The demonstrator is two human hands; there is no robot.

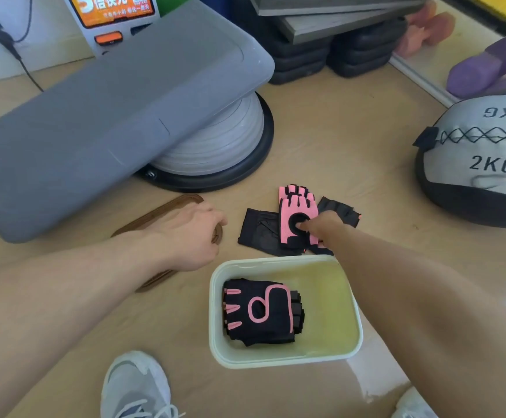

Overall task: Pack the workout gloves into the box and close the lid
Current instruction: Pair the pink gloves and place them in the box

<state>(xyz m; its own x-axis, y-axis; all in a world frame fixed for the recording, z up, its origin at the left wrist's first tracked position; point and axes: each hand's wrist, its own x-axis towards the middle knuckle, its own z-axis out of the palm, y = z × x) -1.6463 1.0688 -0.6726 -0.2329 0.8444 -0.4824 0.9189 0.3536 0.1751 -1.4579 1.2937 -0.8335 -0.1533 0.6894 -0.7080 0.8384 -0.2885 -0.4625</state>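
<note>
A pale green box (353,309) stands open on the floor near me, with a stack of black gloves trimmed in pink (260,312) lying in its left half. Beyond the box lies a small pile: a pink glove (298,208) on top of black gloves (259,229). My right hand (325,226) rests on this pile, fingers pinching the pink glove at its round opening. My left hand (191,236) lies on the brown wooden lid (158,217), which is flat on the floor left of the pile, fingers curled over its edge.
A long grey step platform (110,116) leans on a grey balance dome (224,140) at the back left. A grey 2KG medicine ball (487,164) sits at the right. Black step risers (330,49) are stacked at the back. My shoes (137,387) show at the bottom.
</note>
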